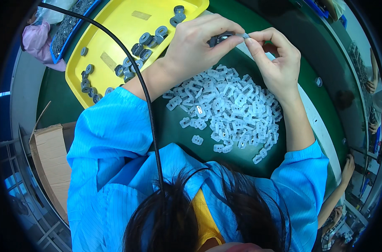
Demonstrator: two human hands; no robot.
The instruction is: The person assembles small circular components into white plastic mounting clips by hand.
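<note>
Over the green work surface (241,157), the left hand (197,44) is pinched shut on a small dark grey plastic part (218,39), while the right hand (275,63) meets it fingertip to fingertip, nipping a small translucent white clip (242,35) against the end of that part. Just below the hands lies a loose heap of the same white clips (228,109). To the left sits a yellow tray (115,25) scattered with more grey parts (147,40), and a cardboard box (50,164) stands beside the blue sleeve (111,126).

Dark green work surface (178,134) with a heap of translucent white clips (228,109) and a yellow tray (115,25).
</note>
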